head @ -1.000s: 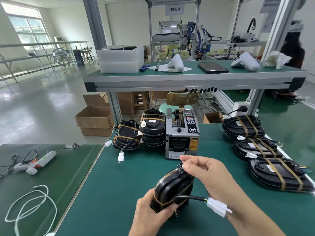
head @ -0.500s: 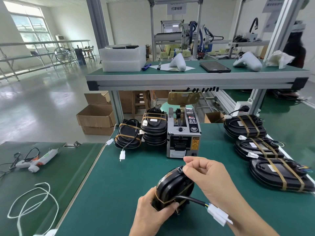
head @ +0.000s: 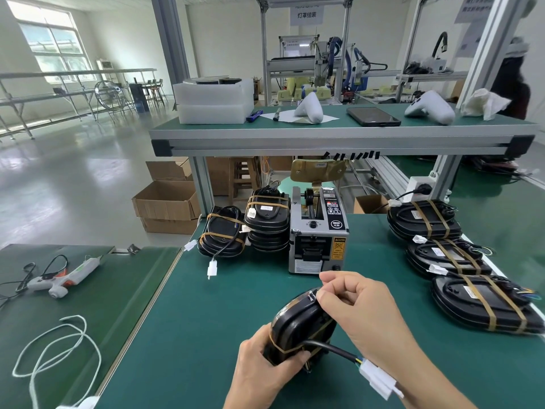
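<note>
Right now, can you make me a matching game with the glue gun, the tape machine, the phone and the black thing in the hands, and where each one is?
Things:
1 glue gun
2 tape dispenser
3 smartphone
4 black housing

Places:
A on the upper shelf
B held by the left hand and right hand
C on the left table
D on the green bench, beside the stacked housings

Pairs: 1-C, 2-D, 3-A, 4-B
</note>
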Demonstrator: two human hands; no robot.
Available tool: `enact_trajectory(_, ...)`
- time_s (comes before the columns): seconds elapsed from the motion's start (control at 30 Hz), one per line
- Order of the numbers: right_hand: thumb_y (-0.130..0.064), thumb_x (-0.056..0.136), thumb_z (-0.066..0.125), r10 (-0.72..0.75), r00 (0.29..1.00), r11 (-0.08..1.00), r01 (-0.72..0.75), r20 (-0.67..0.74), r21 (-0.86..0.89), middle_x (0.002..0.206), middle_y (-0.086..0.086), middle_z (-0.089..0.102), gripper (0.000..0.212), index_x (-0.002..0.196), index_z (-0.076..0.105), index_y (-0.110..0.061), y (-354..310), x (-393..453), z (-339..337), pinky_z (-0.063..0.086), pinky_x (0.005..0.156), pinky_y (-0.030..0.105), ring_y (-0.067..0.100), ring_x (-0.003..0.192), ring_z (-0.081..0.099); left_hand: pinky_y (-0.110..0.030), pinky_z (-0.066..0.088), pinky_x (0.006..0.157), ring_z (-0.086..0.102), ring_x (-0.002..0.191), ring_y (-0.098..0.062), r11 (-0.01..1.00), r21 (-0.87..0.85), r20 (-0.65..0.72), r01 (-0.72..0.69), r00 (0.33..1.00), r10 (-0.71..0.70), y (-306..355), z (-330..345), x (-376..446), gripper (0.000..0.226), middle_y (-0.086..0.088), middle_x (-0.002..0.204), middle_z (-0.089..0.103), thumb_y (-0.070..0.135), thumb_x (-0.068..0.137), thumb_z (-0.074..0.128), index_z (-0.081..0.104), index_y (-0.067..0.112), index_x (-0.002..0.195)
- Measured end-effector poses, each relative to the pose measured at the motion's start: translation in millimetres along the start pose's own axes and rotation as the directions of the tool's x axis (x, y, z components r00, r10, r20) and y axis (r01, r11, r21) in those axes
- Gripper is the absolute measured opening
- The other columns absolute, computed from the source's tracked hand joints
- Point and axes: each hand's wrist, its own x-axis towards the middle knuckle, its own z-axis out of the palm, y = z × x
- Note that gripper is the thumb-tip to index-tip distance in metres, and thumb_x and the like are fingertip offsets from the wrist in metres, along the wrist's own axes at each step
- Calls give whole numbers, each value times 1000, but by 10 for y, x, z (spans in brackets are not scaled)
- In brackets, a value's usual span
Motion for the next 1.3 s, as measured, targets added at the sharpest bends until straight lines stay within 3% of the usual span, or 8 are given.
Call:
enact_trajectory(0.13, -21, 84, 77, -18, 1000, 998, 18, -1, -53, 112, -23, 70, 13, 73, 78, -28, -30, -17, -5, 55, 96, 28, 2, 97, 72, -26, 57, 77, 76, 85, -11, 1000, -5, 1, 5, 1000, -5, -21, 5, 2, 39, 2, 94, 81, 40, 69, 91, 79, 38, 106)
enact_trajectory(0.27, -20, 84, 77, -26, 1000, 997, 26, 5, -69, 113, -24, 69, 15, 72, 78, -30, -48, -31, -12, 55, 91, 24, 0, 94, 72, -34, 60, 79, 77, 87, -16, 1000, -2, 4, 12, 1000, -12, -53, 7, 1, 40, 1, 96, 81, 40, 70, 92, 79, 36, 108)
enact_trajectory(0.43, -24, 85, 75, -42, 999, 992, 44, 20, -116, 108, -35, 66, 11, 78, 77, -32, -57, -38, -10, 55, 96, 30, 2, 98, 70, -37, 62, 80, 78, 88, -16, 1000, -1, 0, 8, 1000, -8, -69, 6, 0, 39, 2, 96, 82, 41, 72, 92, 79, 36, 108)
enact_trajectory(0.7, -38, 83, 78, -18, 1000, 988, 17, -7, -156, 110, -29, 68, 6, 79, 77, -34, -81, -31, 10, 54, 99, 36, 0, 101, 69, -41, 62, 81, 78, 91, -20, 1000, 4, 3, 14, 1000, -14, -85, 10, 6, 42, 3, 98, 82, 41, 73, 93, 79, 36, 111)
enact_trajectory(0.9, -41, 82, 80, -13, 999, 988, 6, -39, -157, 108, -29, 69, 9, 77, 75, -35, -89, -36, 42, 54, 100, 38, 2, 105, 68, -29, 60, 78, 78, 90, -17, 1000, 15, -4, 8, 1000, -8, -56, 5, 5, 42, 5, 98, 82, 44, 72, 92, 78, 38, 111)
enact_trajectory(1.3, -39, 81, 79, -12, 998, 981, 0, -57, -194, 102, -28, 70, 10, 77, 71, -35, -95, -53, 53, 54, 95, 36, 1, 100, 68, -32, 60, 77, 77, 85, -17, 1000, -15, -6, 15, 1000, -15, 3, 7, -6, 39, 0, 94, 82, 38, 68, 92, 81, 32, 105)
